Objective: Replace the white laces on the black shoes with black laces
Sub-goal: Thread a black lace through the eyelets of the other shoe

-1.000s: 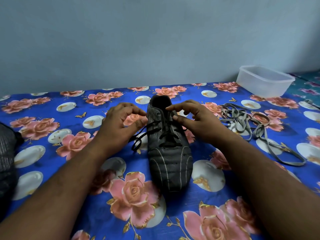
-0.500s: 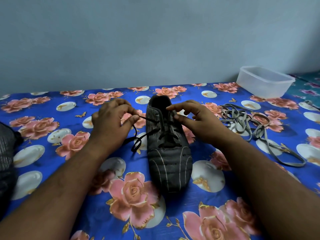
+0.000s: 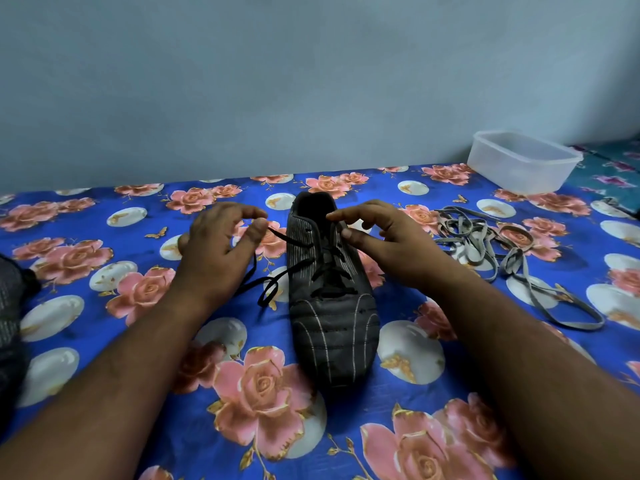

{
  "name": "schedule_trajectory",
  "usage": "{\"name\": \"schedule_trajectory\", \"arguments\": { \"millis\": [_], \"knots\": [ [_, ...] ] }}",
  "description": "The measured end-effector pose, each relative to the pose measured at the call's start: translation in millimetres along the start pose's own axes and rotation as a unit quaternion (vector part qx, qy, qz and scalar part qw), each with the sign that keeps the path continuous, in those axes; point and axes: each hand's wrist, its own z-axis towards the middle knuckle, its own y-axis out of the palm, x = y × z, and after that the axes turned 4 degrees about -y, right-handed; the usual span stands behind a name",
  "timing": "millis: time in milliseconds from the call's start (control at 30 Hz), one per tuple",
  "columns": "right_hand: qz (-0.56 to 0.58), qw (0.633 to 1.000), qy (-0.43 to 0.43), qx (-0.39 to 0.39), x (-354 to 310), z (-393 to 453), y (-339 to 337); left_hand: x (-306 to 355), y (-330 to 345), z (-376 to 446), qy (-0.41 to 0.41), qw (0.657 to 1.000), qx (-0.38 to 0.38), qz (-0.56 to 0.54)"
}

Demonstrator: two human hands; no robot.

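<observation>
A black shoe [image 3: 332, 327] with thin pale stripes lies in the middle of the floral cloth, toe toward me. A black lace [image 3: 273, 282] is threaded through its eyelets, and its loose ends trail to the left. My left hand [image 3: 218, 251] pinches one lace end just left of the shoe's collar. My right hand [image 3: 384, 240] rests at the right side of the collar and pinches the shoe's upper edge between thumb and forefinger. The removed greyish-white laces [image 3: 498, 251] lie in a tangle to the right.
A clear plastic container [image 3: 523, 166] stands at the back right near the wall. A dark object [image 3: 10, 306], partly cut off, lies at the left edge. The blue floral cloth [image 3: 104, 271] covers the whole surface.
My left hand has moved left, away from the shoe, drawing the black lace end out with it. My right hand has stayed at the collar.
</observation>
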Motion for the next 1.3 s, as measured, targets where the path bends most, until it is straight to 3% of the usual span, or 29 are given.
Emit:
{"name": "schedule_trajectory", "arguments": {
  "millis": [200, 433, 667, 867, 1300],
  "knots": [
    [-0.005, 1.000, -0.012, 0.000, -2, 0, 1, 21, 10, -12, 0.096, 0.994, -0.055, 0.023],
    [-0.010, 1.000, -0.011, -0.013, 0, 1, 0, 14, 4, -8, 0.110, 0.991, -0.025, 0.070],
    [-0.064, 0.996, -0.052, 0.013, -7, -2, -8, 16, 3, -9, 0.111, 0.993, -0.019, 0.033],
    [-0.093, 0.990, -0.092, -0.059, -13, -5, -8, 18, 7, -11, 0.101, 0.993, -0.049, -0.039],
    [-0.121, 0.988, -0.096, -0.018, -20, -1, 13, 22, 10, -12, 0.119, 0.992, -0.050, 0.012]
  ]
}}
